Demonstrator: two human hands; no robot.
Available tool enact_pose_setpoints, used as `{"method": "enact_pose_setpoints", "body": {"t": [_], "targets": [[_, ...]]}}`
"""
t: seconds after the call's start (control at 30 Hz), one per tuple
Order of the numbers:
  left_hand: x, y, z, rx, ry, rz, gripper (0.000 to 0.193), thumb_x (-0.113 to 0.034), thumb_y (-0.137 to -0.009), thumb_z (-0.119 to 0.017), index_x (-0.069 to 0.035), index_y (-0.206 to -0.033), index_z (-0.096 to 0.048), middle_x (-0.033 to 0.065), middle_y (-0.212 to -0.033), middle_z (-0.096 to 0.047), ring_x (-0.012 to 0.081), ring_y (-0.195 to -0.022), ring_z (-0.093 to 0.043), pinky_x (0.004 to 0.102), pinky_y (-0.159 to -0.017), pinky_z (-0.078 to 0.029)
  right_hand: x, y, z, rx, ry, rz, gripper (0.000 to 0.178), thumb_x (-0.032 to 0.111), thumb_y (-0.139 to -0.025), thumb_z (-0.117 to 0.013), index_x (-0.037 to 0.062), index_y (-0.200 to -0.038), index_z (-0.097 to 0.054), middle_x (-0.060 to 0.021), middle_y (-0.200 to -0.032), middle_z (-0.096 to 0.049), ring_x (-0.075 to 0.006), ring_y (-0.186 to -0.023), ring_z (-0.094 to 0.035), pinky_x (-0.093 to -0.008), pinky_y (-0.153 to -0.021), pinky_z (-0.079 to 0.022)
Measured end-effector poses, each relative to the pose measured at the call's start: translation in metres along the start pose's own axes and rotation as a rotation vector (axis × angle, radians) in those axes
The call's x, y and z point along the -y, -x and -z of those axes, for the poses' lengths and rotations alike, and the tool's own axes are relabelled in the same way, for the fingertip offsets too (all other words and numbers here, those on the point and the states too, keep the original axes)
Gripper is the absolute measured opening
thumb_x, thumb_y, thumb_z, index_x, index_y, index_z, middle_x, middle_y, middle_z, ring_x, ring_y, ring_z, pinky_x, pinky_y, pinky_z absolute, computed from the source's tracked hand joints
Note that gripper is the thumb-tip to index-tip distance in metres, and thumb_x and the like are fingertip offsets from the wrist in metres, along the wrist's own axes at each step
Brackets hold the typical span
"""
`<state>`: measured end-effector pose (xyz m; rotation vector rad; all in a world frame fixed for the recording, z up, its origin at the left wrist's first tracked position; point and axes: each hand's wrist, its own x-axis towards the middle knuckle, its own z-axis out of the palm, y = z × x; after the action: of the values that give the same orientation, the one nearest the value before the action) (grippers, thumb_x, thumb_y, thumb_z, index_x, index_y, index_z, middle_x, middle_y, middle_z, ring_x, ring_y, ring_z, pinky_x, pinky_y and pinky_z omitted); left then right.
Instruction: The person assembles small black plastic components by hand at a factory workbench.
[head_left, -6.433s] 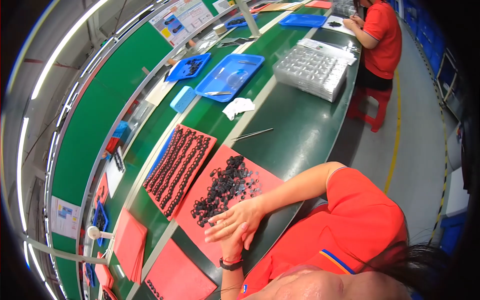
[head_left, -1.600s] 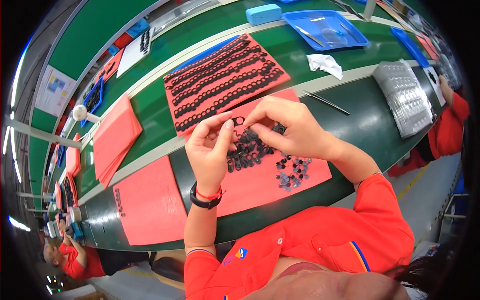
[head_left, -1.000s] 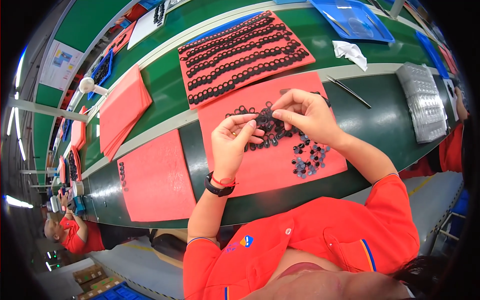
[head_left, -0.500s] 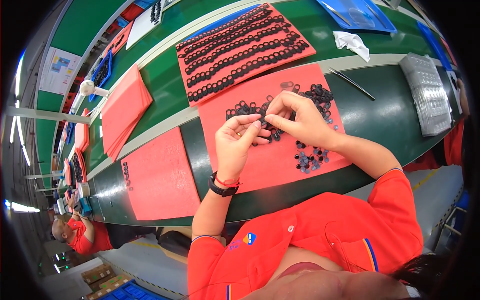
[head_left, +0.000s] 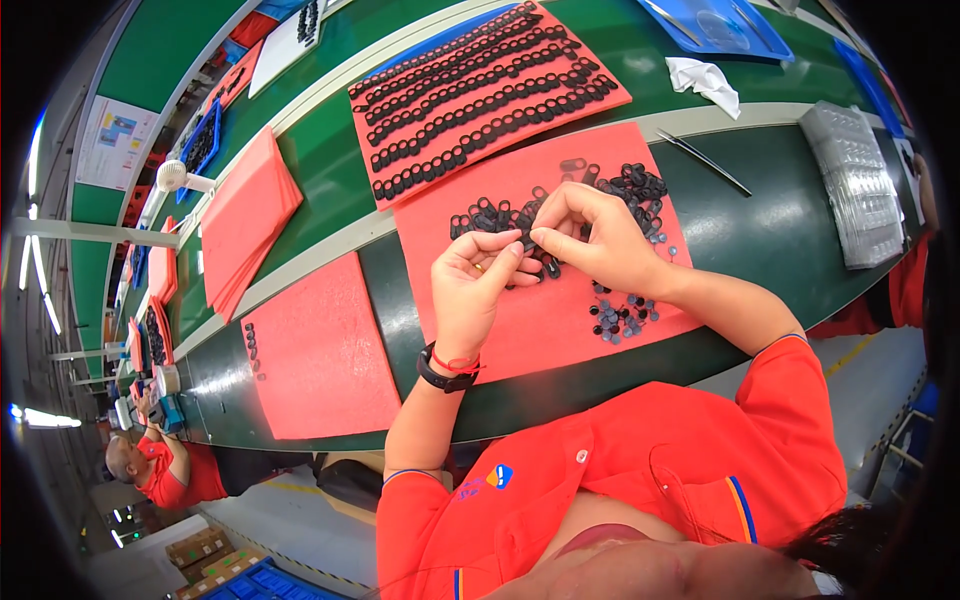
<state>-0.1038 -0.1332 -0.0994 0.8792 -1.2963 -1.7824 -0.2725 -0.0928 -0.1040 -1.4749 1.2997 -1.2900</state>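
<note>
My left hand [head_left: 480, 270] and my right hand [head_left: 597, 240] meet over a pink foam sheet [head_left: 500, 345], thumbs and forefingers pinched together. Between the fingertips sits a small black part [head_left: 527, 238], mostly hidden by the fingers. Just beyond the hands lies a loose heap of black oval parts [head_left: 487, 217], with more of these oval parts [head_left: 637, 187] behind the right hand. Small round grey and black discs [head_left: 622, 318] are scattered on the sheet below the right wrist.
Rows of black parts fill another pink sheet [head_left: 480, 100] behind. At left, a pink sheet [head_left: 325, 350] carries several small parts. Tweezers [head_left: 705, 162], a white cloth [head_left: 703, 85], clear plastic trays [head_left: 853, 185] and a blue tray [head_left: 715, 28] lie to the right. A co-worker [head_left: 170, 470] sits far left.
Both hands hold nearly the same pinch, with only slight finger movement. The whole view has shifted very slightly.
</note>
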Motion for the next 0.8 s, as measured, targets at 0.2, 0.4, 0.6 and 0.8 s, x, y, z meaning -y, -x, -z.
{"method": "enact_pose_setpoints", "body": {"t": [0.2, 0.4, 0.6, 0.8], "targets": [[-0.0002, 0.0014, -0.0009, -0.001, 0.002, 0.003, 0.012, 0.002, -0.083, -0.054, 0.008, -0.094, -0.055, 0.0136, -0.082, -0.061, 0.0177, -0.071, -0.064, 0.0249, -0.061, -0.055, 0.0002, 0.0013, -0.0006, 0.003, -0.007, -0.016, 0.006, 0.007, -0.079, -0.061, 0.0020, -0.079, -0.057, -0.0018, -0.079, -0.056, -0.0046, -0.062, -0.049, -0.0193, -0.052, -0.039], [0.0014, 0.0014, -0.0004, 0.004, 0.016, 0.012, 0.012, 0.002, -0.083, -0.055, 0.008, -0.093, -0.055, 0.0137, -0.083, -0.061, 0.0177, -0.071, -0.064, 0.0249, -0.061, -0.055, -0.0014, 0.0015, -0.0024, -0.014, -0.014, -0.005, 0.006, 0.006, -0.079, -0.061, 0.0020, -0.078, -0.057, -0.0017, -0.079, -0.056, -0.0040, -0.060, -0.049, -0.0188, -0.051, -0.038], [0.0028, 0.0023, -0.0008, 0.002, 0.019, 0.002, 0.011, 0.002, -0.082, -0.055, 0.008, -0.092, -0.055, 0.0133, -0.082, -0.061, 0.0169, -0.069, -0.063, 0.0253, -0.061, -0.055, -0.0003, 0.0036, -0.0049, -0.037, -0.006, 0.012, 0.007, 0.005, -0.078, -0.061, 0.0015, -0.076, -0.055, -0.0022, -0.079, -0.055, -0.0039, -0.059, -0.049, -0.0188, -0.050, -0.038], [0.0032, 0.0032, 0.0007, -0.005, 0.009, 0.002, 0.010, 0.001, -0.081, -0.057, 0.005, -0.090, -0.058, 0.0110, -0.078, -0.063, 0.0137, -0.064, -0.062, 0.0226, -0.058, -0.052, 0.0008, 0.0050, -0.0057, -0.047, 0.018, 0.037, 0.007, 0.005, -0.078, -0.061, 0.0015, -0.076, -0.055, -0.0025, -0.079, -0.055, -0.0037, -0.059, -0.049, -0.0182, -0.050, -0.038]]}}
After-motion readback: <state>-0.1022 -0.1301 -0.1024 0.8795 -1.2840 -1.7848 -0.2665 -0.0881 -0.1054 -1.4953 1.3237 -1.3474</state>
